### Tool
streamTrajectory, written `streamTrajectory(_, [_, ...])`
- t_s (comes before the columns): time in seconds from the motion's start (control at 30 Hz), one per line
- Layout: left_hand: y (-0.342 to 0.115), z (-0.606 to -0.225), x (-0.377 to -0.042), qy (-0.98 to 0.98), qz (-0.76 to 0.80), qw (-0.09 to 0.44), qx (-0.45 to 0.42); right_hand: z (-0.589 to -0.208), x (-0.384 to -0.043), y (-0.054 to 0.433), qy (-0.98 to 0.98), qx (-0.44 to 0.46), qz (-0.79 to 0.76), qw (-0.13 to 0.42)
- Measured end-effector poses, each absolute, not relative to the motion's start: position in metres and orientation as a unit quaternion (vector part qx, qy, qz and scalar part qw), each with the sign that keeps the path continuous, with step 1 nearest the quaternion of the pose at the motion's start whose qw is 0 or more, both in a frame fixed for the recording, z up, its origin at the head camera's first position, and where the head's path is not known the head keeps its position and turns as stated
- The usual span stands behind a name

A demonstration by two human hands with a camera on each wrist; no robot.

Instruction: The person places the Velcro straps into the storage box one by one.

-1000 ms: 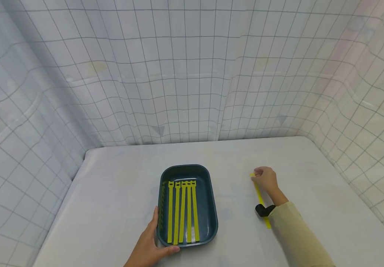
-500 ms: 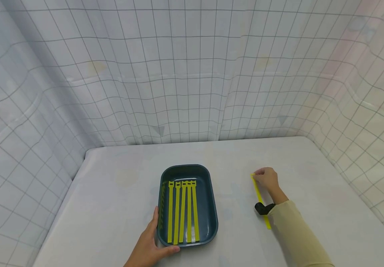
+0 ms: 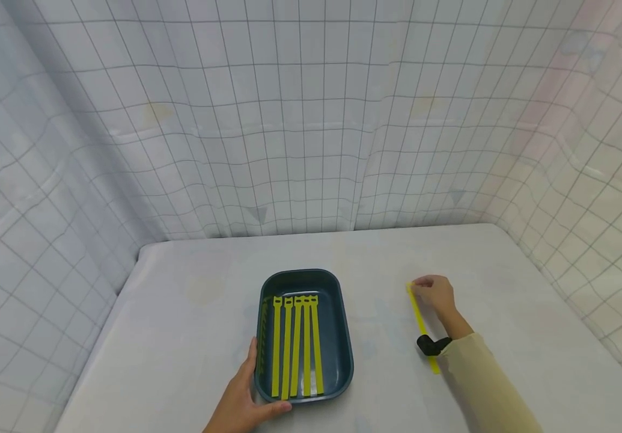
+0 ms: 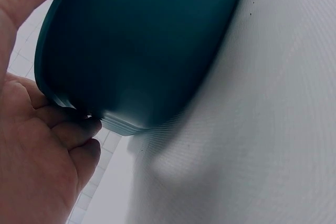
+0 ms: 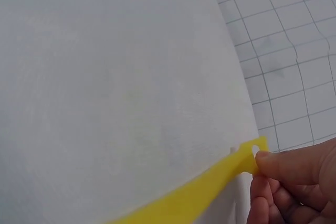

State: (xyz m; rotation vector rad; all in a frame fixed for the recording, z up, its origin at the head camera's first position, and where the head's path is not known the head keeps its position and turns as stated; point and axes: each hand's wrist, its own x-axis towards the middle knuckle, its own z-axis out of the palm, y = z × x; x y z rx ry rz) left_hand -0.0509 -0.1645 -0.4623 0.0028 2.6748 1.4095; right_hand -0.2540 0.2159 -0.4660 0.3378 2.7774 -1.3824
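Observation:
My left hand (image 3: 244,394) grips the near left corner of a dark teal tray (image 3: 338,394), thumb along the near rim and fingers along the left side. In the left wrist view, fingertips (image 4: 79,132) curl in at the rim of the tray (image 4: 142,40). To the right of the tray, my right hand (image 3: 436,294) pinches the far, slotted end of a yellow cable strap (image 3: 416,310). The right wrist view shows thumb and fingers on the slotted head of this strap (image 5: 210,182). A black wrist device (image 3: 432,345) hides part of its length.
Several similar yellow straps (image 3: 295,346) lie side by side lengthwise in the tray, heads at the far end. A white cloth covers the table (image 3: 197,313). Grid-patterned curtains (image 3: 311,120) stand behind and on both sides.
My right hand and wrist have shifted slightly right and nearer, leaving more of the strap's far end visible. My left hand and the tray stay put.

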Motion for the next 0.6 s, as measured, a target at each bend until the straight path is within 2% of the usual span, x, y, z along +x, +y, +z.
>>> streamTrajectory(0.6, [-0.165, -0.464, -0.051, 0.885, 0.462, 0.06, 0.001, -0.454, -0.238, 0.22, 0.883, 0.073, -0.464, -0.017])
